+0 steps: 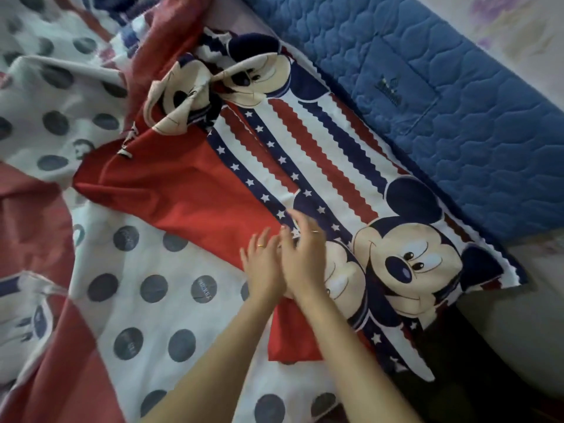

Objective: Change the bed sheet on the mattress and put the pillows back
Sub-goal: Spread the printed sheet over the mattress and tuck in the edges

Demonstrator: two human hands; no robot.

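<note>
A red, white and navy bed sheet (183, 196) printed with cartoon mouse faces, stars and wavy stripes lies spread and partly bunched across the mattress. Its striped border (320, 141) runs along the mattress edge. A blue quilted mattress side (457, 102) shows at the upper right. My left hand (264, 264) and my right hand (302, 254) are side by side over the sheet near the star band, fingers straight or loosely bent. Neither hand holds fabric that I can see. No pillow is in view.
White fabric with grey polka dots (152, 300) covers the lower left and upper left. A red fold (36, 224) crosses the left side. A pale wall (525, 32) stands at the upper right, and dark floor (488, 361) lies at the lower right.
</note>
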